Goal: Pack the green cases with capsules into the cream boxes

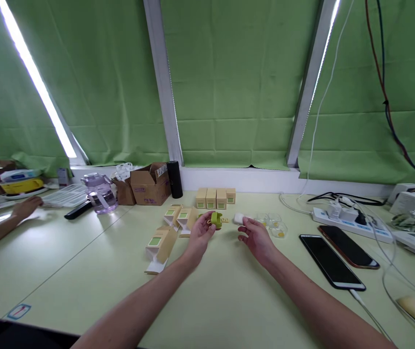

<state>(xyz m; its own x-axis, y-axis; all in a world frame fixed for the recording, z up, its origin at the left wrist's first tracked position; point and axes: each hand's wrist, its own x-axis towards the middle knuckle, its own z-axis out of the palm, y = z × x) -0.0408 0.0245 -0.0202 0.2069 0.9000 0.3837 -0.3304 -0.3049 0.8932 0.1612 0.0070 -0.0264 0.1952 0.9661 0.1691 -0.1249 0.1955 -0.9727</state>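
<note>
Right now L hand (200, 236) pinches a small green gadget (216, 219), fingers curled, mid-table by opened cartons (160, 245). R hand (256, 237) half open, empty, fingertips just beside small white item (239, 218). Prob. unboxing stage; next calls for precise pinch on it.

On a table (229, 300), the left hand (202, 233) and right hand (257, 238) sit side by side near the middle, the left with a small clip (215, 219) in its fingers, the right just beside a small block (239, 218). Behind them stands a row of four boxes (215, 198); opened boxes (160, 244) lie left, two phones (332, 261) right, a power strip (350, 225) behind the phones. Another person's hand (25, 207) rests far left
</note>
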